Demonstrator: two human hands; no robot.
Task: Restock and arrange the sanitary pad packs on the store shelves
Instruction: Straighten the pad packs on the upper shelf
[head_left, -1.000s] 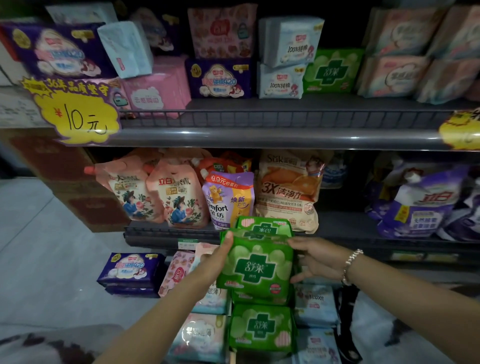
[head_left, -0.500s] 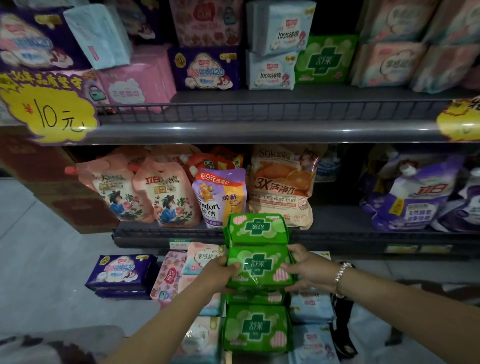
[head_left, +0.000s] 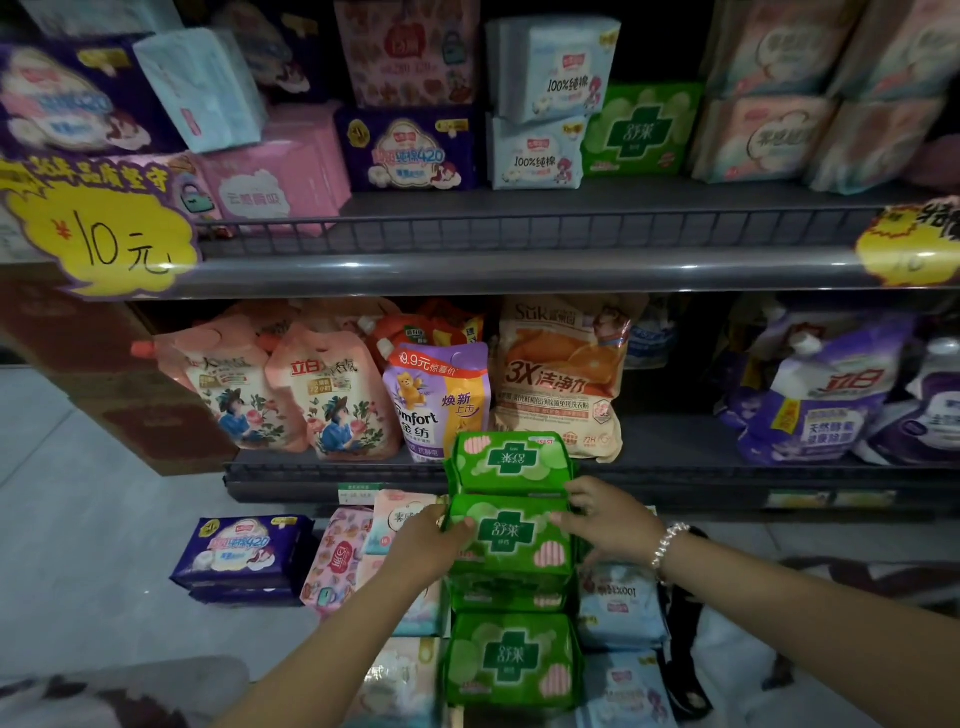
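Green glossy pad pack (head_left: 511, 535) pinched at 9 by left hand (head_left: 426, 551), at 3 by right hand (head_left: 605, 519), soft rectangular stack beneath (head_left: 511, 657).

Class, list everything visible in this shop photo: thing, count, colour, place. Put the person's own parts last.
green pad packs: four, stacked low centre; a fifth on top shelf
purple pad pack: one, top shelf
light-blue packs: two, stacked, top shelf
detergent pouches: several, pink, purple, orange, middle shelf
price sign: one, yellow, upper left
bracelet: one, silver, right wrist
left hand: grips the stack's left side
right hand: grips its right side
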